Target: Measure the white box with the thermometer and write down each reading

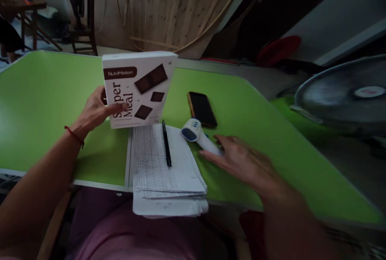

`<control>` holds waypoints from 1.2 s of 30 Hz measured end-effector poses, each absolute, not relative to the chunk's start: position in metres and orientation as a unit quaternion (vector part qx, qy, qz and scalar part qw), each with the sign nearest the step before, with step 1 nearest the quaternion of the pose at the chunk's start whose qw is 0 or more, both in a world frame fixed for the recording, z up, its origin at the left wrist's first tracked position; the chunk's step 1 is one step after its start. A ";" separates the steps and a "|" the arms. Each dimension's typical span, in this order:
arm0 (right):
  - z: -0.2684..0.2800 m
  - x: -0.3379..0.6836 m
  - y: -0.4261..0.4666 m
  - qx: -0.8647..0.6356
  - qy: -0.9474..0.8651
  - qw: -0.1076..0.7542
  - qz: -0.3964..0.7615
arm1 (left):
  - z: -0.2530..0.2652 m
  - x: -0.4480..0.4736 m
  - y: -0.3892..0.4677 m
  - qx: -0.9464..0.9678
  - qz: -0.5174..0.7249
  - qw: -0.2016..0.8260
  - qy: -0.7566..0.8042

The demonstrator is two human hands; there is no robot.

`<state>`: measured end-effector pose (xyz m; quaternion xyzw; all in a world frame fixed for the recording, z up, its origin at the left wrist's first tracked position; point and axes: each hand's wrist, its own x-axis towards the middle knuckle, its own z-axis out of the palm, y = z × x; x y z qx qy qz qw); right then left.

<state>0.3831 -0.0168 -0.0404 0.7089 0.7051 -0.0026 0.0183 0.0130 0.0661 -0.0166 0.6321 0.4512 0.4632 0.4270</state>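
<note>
My left hand [98, 107] grips a white meal box [150, 107] printed "NutriMotion" and "Super Meal", with pictures of dark brown bars. The thumb presses on its front while the other fingers are behind it, out of sight. The box is held upright just beyond a stack of handwritten papers [153, 171], on which a black pen [166, 143] lies. To the right, a white infrared thermometer [193, 131] with a blue-edged display lies on the table. My right hand [238, 155], slightly blurred, is at the end of its handle, thumb and fingers apart on either side.
A smartphone [202, 109] in a yellowish case lies just beyond the thermometer on the green table [250, 119]. A large fan [340, 91] stands off the right edge. At the back left are a chair [83, 33] and a wooden table [33, 5].
</note>
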 end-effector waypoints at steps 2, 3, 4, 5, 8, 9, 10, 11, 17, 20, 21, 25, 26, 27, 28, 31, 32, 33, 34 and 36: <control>-0.056 0.388 -0.012 0.710 0.701 -0.046 -0.049 | -0.009 0.012 0.061 0.640 0.442 0.453 0.435; -0.062 0.388 -0.009 0.708 0.697 -0.089 -0.066 | -0.006 0.011 0.059 0.647 0.429 0.468 0.423; -0.066 0.388 -0.007 0.709 0.688 -0.132 -0.083 | -0.003 0.010 0.058 0.655 0.417 0.480 0.409; -0.067 0.387 -0.006 0.713 0.671 -0.174 -0.106 | -0.001 0.010 0.057 0.663 0.403 0.488 0.400; -0.059 0.376 -0.017 0.713 0.590 -0.325 -0.195 | 0.002 0.008 0.057 0.676 0.365 0.493 0.409; -0.053 0.368 -0.024 0.694 0.563 -0.389 -0.223 | 0.002 0.007 0.058 0.676 0.357 0.493 0.416; -0.048 0.358 -0.033 0.652 0.551 -0.452 -0.259 | 0.002 0.007 0.058 0.676 0.351 0.492 0.421; -0.044 0.347 -0.042 0.602 0.543 -0.499 -0.308 | 0.002 0.007 0.059 0.677 0.348 0.491 0.423; -0.034 0.265 -0.076 0.409 0.460 -0.493 -0.614 | 0.000 0.007 0.059 0.679 0.342 0.496 0.419; -0.030 0.233 -0.074 0.399 0.385 -0.537 -0.636 | 0.000 0.008 0.058 0.677 0.342 0.499 0.419; -0.029 0.226 -0.073 0.397 0.369 -0.547 -0.639 | 0.001 0.008 0.058 0.675 0.341 0.499 0.422; -0.033 0.211 -0.069 0.403 0.340 -0.550 -0.647 | 0.001 0.008 0.058 0.674 0.335 0.504 0.424; -0.035 0.209 -0.069 0.405 0.336 -0.549 -0.650 | 0.001 0.008 0.058 0.673 0.335 0.505 0.425; -0.037 0.208 -0.069 0.407 0.331 -0.548 -0.651 | 0.001 0.008 0.058 0.673 0.335 0.503 0.426; -0.039 0.207 -0.069 0.410 0.326 -0.549 -0.652 | 0.000 0.008 0.058 0.673 0.334 0.503 0.428; -0.044 0.204 -0.068 0.417 0.318 -0.554 -0.646 | -0.001 0.008 0.059 0.682 0.330 0.493 0.427; -0.044 0.203 -0.068 0.419 0.320 -0.554 -0.644 | -0.001 0.008 0.059 0.686 0.327 0.489 0.427; -0.045 0.203 -0.068 0.419 0.323 -0.553 -0.644 | -0.001 0.007 0.060 0.689 0.327 0.486 0.427; -0.045 0.203 -0.068 0.419 0.326 -0.552 -0.643 | -0.001 0.007 0.060 0.690 0.327 0.485 0.426; -0.046 0.202 -0.068 0.417 0.330 -0.552 -0.642 | -0.001 0.007 0.060 0.690 0.328 0.488 0.422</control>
